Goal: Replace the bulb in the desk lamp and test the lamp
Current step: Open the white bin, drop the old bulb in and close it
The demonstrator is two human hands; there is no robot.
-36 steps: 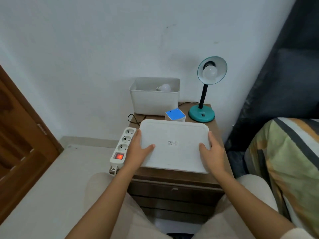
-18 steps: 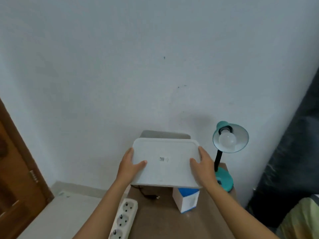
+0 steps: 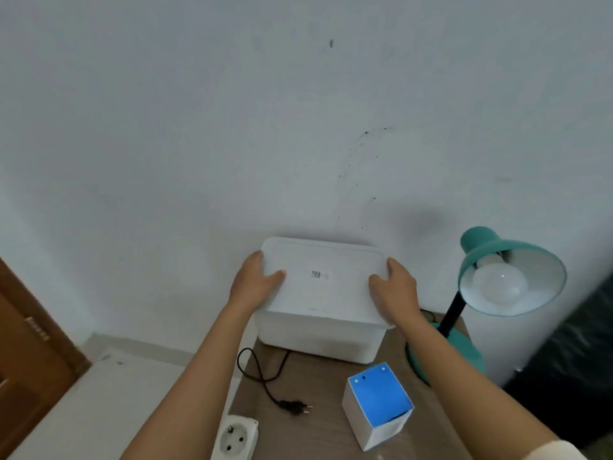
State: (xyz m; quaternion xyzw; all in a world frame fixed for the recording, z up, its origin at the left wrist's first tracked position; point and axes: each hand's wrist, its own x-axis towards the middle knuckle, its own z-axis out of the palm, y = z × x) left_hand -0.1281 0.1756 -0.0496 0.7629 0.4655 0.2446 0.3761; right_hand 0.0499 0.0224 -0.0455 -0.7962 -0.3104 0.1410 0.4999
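A teal desk lamp (image 3: 487,254) stands at the right of the wooden nightstand (image 3: 318,426), its shade facing me with a white bulb (image 3: 501,283) screwed in. The lamp's black cord ends in an unplugged plug (image 3: 293,407) lying on the nightstand. A white storage bin (image 3: 318,340) sits against the wall with a white lid (image 3: 323,280) resting on top. My left hand (image 3: 253,285) grips the lid's left edge and my right hand (image 3: 396,290) grips its right edge. A blue and white bulb box (image 3: 378,405) stands in front of the bin.
A white power strip (image 3: 235,438) lies at the nightstand's front left corner. A brown wooden door (image 3: 26,346) is at the far left. Dark fabric (image 3: 564,353) hangs right of the lamp. The pale wall (image 3: 298,127) rises directly behind the bin.
Both hands lifted the lid from the front of the nightstand and carried it back onto the white bin. The view tilted upward toward the wall.
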